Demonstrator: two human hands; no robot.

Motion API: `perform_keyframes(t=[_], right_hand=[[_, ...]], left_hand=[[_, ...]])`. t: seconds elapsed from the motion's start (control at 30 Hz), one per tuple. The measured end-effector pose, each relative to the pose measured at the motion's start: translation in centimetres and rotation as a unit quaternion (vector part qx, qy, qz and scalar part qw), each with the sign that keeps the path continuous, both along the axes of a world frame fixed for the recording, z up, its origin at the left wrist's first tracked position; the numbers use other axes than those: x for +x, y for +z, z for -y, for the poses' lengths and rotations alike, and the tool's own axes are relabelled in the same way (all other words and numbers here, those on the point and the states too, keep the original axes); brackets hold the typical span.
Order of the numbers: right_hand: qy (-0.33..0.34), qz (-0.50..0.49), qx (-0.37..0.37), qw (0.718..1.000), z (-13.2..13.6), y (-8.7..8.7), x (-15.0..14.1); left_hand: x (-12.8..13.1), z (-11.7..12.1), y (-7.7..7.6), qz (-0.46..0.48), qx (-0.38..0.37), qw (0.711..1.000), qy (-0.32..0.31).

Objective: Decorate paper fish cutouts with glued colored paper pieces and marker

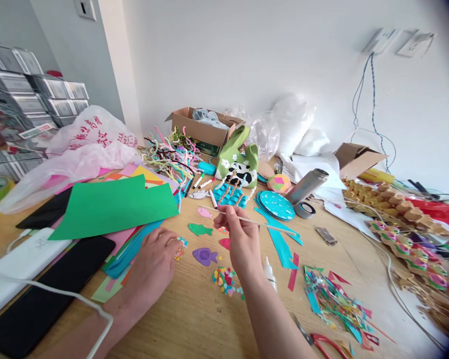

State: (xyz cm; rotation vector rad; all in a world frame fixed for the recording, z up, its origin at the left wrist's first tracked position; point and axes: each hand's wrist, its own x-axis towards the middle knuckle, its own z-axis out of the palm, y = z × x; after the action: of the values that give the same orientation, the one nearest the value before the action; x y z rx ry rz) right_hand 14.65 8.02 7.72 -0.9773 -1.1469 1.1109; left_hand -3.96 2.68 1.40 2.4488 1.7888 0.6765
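Pinching pale stick (273, 227) in right hand (242, 237), between thumb and fingers, ends toward 10 and 3 o'clock | curling left hand (159, 257) loosely at 8–9, cannot tell if holding anything | judging partway: apparently done cutting fish shapes (204, 256) at 9; leaving stick unattached, paper dots (225, 280) loose at 7

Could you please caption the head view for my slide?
Right hand holds a thin pale stick near colourful fish cutouts.

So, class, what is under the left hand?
Right beside the fingers of the left hand, a small pile of coloured bits shows on the wooden table. Anything beneath the palm is covered.
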Motion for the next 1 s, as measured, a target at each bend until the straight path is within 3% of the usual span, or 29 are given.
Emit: perform_keyframes(t=[0.23, 0.6, 0.83, 1.0], right_hand=[[-0.014, 0.041, 0.013, 0.999, -0.5, -0.5, 0.2], [-0.016, 0.087, -0.015, 0.996, 0.0, -0.2, 0.0], [-0.006, 0.106, -0.027, 0.994, 0.0, -0.3, -0.1], [-0.014, 0.113, -0.036, 0.993, 0.2, 0.0, 0.1]], left_hand=[[0.5, -0.1, -0.7, -0.028, -0.045, 0.998, -0.018], [0.0, -0.5, -1.0, -0.004, -0.004, 1.000, -0.011], [0.1, -0.6, -0.8, -0.022, -0.041, 0.999, -0.021], [-0.1, -0.6, -0.9, -0.007, -0.011, 1.000, -0.010]])
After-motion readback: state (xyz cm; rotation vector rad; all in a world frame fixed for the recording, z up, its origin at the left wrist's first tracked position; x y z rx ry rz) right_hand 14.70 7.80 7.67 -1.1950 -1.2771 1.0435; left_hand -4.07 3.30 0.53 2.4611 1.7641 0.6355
